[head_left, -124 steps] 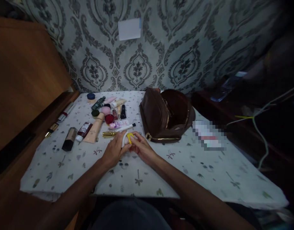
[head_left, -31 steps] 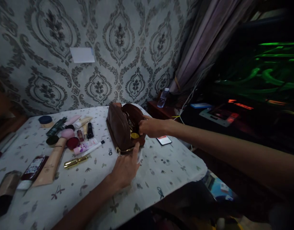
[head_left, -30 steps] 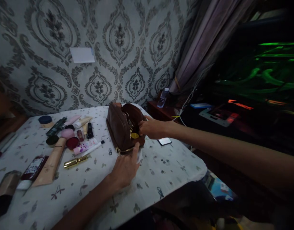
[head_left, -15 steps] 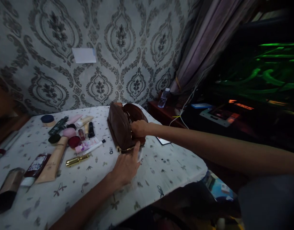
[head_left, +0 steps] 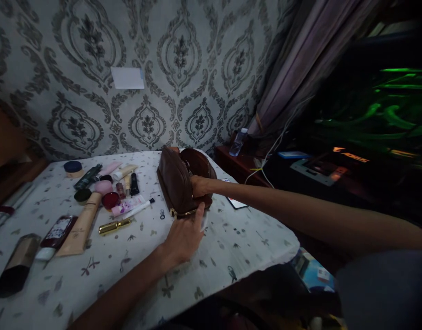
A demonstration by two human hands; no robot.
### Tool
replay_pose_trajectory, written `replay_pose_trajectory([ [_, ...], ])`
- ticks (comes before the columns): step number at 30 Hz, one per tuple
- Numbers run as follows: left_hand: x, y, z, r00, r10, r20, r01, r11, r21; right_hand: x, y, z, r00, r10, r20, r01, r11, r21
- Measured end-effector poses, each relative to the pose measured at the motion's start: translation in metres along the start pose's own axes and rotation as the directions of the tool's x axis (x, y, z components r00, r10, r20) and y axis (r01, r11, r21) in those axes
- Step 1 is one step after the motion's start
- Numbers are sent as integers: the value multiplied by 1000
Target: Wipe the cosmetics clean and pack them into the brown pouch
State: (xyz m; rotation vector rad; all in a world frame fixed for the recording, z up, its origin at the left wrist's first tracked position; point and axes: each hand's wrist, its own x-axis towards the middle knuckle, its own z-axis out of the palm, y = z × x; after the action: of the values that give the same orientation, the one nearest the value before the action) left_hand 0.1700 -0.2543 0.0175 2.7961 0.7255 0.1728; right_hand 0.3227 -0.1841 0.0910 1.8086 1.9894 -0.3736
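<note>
A brown zippered cosmetic bag (head_left: 174,183) stands unzipped on the table, its gold zipper pull at the near corner. My right hand (head_left: 200,186) reaches inside it from the right, and the bag's wall hides the fingertips and anything they hold. At the bag's near edge is my left hand (head_left: 184,238), index finger stretched along the edge and the other fingers curled beneath. Left of the bag lie a gold lipstick tube (head_left: 114,226), a pink-and-white tube (head_left: 129,205), a beige tube (head_left: 80,224), a small black tube (head_left: 134,184) and a pair of small rings (head_left: 162,214).
More cosmetics spread leftward: a blue-lidded jar (head_left: 73,169), a dark red bottle (head_left: 58,234) and a brown-and-black container (head_left: 17,265). A phone (head_left: 237,202) lies right of the bag on the patterned tablecloth (head_left: 224,261). Beyond are a water bottle (head_left: 238,142) and white cables (head_left: 266,162).
The view has shifted slightly, so everything sits a little further right. My right hand looks slightly deeper in the bag; my left hand stays at its near edge.
</note>
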Motion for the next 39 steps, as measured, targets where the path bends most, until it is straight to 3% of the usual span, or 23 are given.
replay_pose_trajectory([
  [8,0,0,1,1000,-7,-9,7,1000,10,-9,-4,4,996,82,-39,-84,996,-37],
  [15,-1,0,1,1000,-5,-13,5,1000,-1,-25,-9,-11,999,-2,-52,-3,994,-112],
  [20,-1,-1,-6,999,-14,-29,13,1000,-20,-58,-3,-21,994,-47,-94,27,979,-202],
  [24,-1,0,-8,1000,-20,-8,19,999,-42,-90,6,-4,969,-134,-210,53,934,-354],
  [27,0,0,-6,999,-32,-15,31,997,-69,-105,11,16,943,-152,-295,35,930,-367],
  [34,-6,-2,-15,999,22,-40,-25,996,-81,-108,19,45,885,-197,-421,19,921,-390],
  [39,-33,-20,-25,994,105,-15,-106,993,-49,-110,21,53,860,-210,-464,32,932,-362],
])
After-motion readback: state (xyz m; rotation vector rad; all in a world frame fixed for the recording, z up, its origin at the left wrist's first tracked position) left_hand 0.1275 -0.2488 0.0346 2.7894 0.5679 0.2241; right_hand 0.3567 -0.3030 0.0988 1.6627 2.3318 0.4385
